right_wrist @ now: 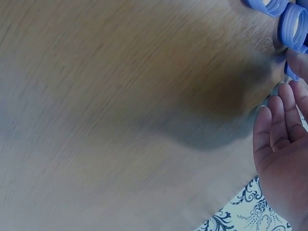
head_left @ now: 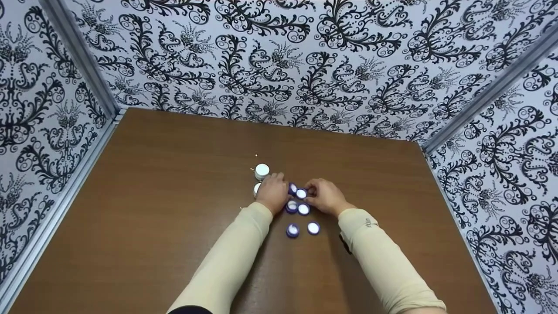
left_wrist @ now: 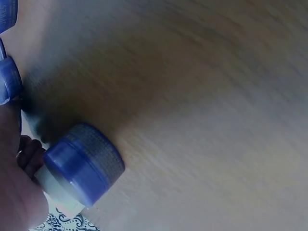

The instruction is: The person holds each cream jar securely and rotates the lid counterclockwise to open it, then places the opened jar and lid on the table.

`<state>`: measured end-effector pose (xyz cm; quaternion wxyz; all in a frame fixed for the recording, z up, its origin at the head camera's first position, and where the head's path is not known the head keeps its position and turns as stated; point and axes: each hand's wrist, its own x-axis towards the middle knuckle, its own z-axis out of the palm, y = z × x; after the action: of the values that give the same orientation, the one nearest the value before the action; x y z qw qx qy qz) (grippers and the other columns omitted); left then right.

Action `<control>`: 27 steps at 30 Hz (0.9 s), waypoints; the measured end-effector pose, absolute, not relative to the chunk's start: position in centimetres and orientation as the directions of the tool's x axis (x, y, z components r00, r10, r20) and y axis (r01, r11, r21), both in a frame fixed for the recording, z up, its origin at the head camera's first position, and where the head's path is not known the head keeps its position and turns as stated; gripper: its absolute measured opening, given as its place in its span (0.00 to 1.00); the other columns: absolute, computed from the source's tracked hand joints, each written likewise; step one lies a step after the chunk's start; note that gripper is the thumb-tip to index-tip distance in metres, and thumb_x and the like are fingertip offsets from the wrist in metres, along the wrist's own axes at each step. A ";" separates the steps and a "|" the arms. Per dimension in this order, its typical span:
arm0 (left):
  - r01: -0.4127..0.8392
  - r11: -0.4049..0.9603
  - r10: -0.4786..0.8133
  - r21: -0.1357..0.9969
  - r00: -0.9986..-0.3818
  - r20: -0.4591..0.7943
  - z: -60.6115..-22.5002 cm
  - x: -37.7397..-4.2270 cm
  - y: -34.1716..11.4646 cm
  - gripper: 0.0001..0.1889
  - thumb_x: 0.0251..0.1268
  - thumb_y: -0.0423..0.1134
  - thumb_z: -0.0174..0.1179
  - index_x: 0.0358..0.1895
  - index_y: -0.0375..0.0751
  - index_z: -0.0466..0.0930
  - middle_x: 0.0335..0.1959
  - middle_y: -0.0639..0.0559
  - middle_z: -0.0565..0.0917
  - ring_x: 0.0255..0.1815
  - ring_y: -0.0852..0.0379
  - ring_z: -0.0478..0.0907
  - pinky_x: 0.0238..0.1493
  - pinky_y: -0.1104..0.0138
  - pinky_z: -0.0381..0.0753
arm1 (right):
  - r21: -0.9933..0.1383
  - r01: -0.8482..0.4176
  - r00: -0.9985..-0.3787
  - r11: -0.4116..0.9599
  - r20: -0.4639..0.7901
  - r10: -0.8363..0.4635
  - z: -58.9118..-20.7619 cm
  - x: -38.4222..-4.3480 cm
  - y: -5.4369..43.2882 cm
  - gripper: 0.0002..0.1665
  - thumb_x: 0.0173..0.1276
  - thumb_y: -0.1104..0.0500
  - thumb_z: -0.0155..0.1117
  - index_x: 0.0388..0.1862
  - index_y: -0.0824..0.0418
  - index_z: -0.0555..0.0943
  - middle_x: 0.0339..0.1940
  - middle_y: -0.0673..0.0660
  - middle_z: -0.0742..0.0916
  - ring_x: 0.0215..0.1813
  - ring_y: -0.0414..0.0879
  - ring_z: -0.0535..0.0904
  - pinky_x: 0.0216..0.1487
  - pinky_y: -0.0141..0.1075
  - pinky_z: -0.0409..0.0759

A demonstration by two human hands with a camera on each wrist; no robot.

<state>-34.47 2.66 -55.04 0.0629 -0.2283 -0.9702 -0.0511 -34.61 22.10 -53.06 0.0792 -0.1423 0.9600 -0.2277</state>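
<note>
In the head view my left hand [head_left: 273, 192] is low over the table, gripping a small blue jar [head_left: 293, 189] at its right side; the hand covers part of it. My right hand [head_left: 326, 196] pinches a blue screw lid [head_left: 301, 193] with a white inside, right against that jar. The right wrist view shows the thumb [right_wrist: 298, 65] at the lid's rim and the other fingers loosely bent. Nearer the body are a second open jar [head_left: 291, 206] and a second lid [head_left: 303, 209], side by side.
A third jar [head_left: 292, 230] and a third lid [head_left: 313, 227] lie apart on the brown table [head_left: 174, 196]. Left of the left hand stand white-topped jars [head_left: 262, 171], one partly covered by it. Patterned walls [head_left: 270, 65] enclose the back and sides.
</note>
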 end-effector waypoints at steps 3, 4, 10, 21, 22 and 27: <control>0.447 0.893 0.438 0.063 -0.892 0.115 -55.0 -34.6 2.8 0.21 0.63 0.55 0.65 0.45 0.39 0.87 0.48 0.47 0.78 0.52 0.48 0.75 0.56 0.58 0.72 | -0.460 -0.243 -0.947 0.854 -0.078 -0.311 -53.1 -34.6 22.1 0.16 0.58 0.60 0.75 0.45 0.62 0.84 0.39 0.55 0.84 0.43 0.49 0.79 0.49 0.45 0.77; 0.446 0.893 0.439 0.057 -0.893 0.104 -55.0 -34.6 2.8 0.21 0.63 0.55 0.65 0.46 0.39 0.87 0.48 0.47 0.78 0.52 0.48 0.75 0.56 0.58 0.72 | -0.460 -0.243 -0.947 0.854 -0.078 -0.311 -53.1 -34.6 22.1 0.16 0.58 0.60 0.75 0.45 0.62 0.84 0.39 0.55 0.84 0.43 0.49 0.79 0.49 0.44 0.77; 0.424 0.903 0.421 0.072 -0.905 0.061 -55.0 -35.0 3.0 0.22 0.63 0.55 0.65 0.47 0.39 0.86 0.50 0.46 0.79 0.53 0.47 0.76 0.57 0.57 0.72 | -0.459 -0.239 -0.949 0.856 -0.079 -0.307 -53.2 -34.6 22.2 0.17 0.57 0.60 0.75 0.46 0.61 0.84 0.39 0.54 0.83 0.44 0.49 0.79 0.49 0.44 0.77; 0.371 0.916 0.368 0.154 -0.929 0.050 -55.0 -35.4 3.2 0.21 0.57 0.54 0.70 0.43 0.39 0.87 0.48 0.45 0.83 0.51 0.47 0.79 0.54 0.56 0.76 | -0.456 -0.219 -0.949 0.862 -0.103 -0.296 -53.2 -34.6 22.1 0.19 0.59 0.57 0.75 0.48 0.59 0.84 0.41 0.54 0.83 0.45 0.49 0.79 0.51 0.44 0.77; 0.372 0.916 0.369 0.152 -0.928 0.051 -55.0 -35.4 3.2 0.21 0.57 0.54 0.69 0.43 0.39 0.87 0.47 0.45 0.83 0.50 0.47 0.79 0.54 0.56 0.76 | -0.456 -0.219 -0.950 0.863 -0.104 -0.296 -53.3 -34.6 22.2 0.18 0.59 0.57 0.75 0.48 0.59 0.84 0.41 0.54 0.83 0.45 0.49 0.79 0.51 0.44 0.77; 0.377 0.913 0.371 0.157 -0.926 0.066 -54.9 -35.4 3.2 0.18 0.56 0.52 0.70 0.39 0.39 0.87 0.43 0.45 0.83 0.47 0.46 0.80 0.52 0.57 0.77 | -0.457 -0.229 -0.949 0.860 -0.093 -0.302 -53.3 -34.6 22.3 0.17 0.58 0.58 0.75 0.47 0.60 0.84 0.40 0.53 0.83 0.44 0.48 0.79 0.49 0.44 0.77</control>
<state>-35.36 3.19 -54.94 0.0174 -0.1913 -0.9778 -0.0836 -34.62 22.30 -53.31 0.0809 -0.1380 0.9609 -0.2260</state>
